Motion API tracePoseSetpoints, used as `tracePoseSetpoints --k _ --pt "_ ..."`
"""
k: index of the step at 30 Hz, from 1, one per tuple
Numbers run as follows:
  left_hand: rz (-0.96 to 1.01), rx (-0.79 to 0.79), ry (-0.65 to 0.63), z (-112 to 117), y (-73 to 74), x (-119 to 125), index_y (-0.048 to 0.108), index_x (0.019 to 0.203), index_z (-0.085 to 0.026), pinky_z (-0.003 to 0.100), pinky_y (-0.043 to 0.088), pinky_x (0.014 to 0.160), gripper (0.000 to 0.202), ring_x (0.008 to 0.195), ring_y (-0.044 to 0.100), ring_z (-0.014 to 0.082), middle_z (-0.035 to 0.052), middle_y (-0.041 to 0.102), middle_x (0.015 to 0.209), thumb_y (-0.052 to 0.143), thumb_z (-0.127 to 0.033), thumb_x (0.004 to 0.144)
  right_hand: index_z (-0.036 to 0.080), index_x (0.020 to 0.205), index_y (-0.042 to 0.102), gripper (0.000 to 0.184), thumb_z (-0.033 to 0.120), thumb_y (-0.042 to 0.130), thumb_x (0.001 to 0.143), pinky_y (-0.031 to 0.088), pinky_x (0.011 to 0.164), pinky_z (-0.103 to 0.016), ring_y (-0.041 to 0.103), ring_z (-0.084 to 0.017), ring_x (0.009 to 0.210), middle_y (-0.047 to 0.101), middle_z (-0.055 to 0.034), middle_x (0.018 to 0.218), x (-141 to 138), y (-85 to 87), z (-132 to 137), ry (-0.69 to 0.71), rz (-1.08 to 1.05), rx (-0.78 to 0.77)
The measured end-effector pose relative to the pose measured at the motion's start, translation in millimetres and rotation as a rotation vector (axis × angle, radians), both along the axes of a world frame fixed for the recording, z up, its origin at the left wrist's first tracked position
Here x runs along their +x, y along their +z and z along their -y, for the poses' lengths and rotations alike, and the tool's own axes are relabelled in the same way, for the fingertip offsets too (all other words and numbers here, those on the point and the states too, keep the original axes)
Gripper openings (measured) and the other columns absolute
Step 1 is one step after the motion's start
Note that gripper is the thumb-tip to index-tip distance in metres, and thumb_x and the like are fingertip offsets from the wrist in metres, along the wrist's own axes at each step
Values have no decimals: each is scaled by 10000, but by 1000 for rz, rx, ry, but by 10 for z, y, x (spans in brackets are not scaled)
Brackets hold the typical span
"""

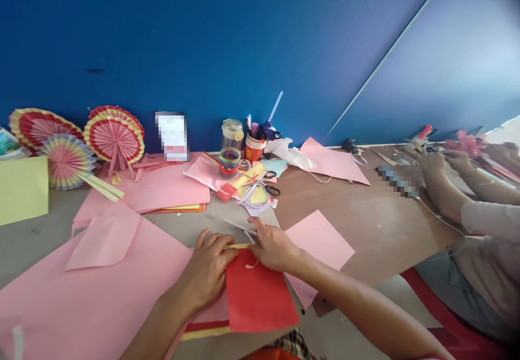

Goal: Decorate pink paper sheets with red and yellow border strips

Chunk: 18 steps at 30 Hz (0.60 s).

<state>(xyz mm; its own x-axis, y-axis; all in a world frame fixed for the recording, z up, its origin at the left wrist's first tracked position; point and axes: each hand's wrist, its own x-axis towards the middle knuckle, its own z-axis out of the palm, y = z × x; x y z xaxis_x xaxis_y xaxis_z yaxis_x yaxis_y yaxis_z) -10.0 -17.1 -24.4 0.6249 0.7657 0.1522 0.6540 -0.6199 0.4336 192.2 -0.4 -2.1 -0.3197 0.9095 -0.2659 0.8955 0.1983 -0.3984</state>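
A red sheet of paper point(262, 300) lies in front of me, with a yellow paper edge point(242, 245) showing along its far side. My left hand point(209, 268) is closed at the red sheet's far left corner, thumb against the paper. At the far right corner my right hand point(273, 245) pinches the same edge, its index finger raised. A thin white strip point(238, 225) sticks out by the right fingers; whether they hold it is unclear. A small curled pale scrap point(252, 265) rests on the red sheet. Under it are pink, red and yellow sheets.
Large pink sheets point(122, 289) spread to the left, with folded paper fans point(114, 135) behind. Black-handled scissors point(273, 191), a tape tub point(229, 163) and a cup of tools point(254, 147) stand ahead. A co-worker's arms point(447, 186) reach in at the right.
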Motion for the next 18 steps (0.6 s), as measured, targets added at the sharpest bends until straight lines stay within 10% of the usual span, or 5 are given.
tracePoseSetpoints --k 9,18 --pt "-3 17 0 16 -9 -9 661 1019 -268 540 203 1073 338 1034 524 215 50 625 1102 488 -70 806 131 1304 405 546 86 426 760 369 641 -262 570 -181 683 608 -30 766 270 70 -171 -168 -73 21" --pt "-18 29 6 10 -39 -8 665 1046 -271 545 235 1050 334 1037 524 235 60 620 1120 493 -98 818 149 1342 370 630 353 567 780 372 651 -265 591 -200 730 617 -37 787 160 88 -19 -136 -107 -93"
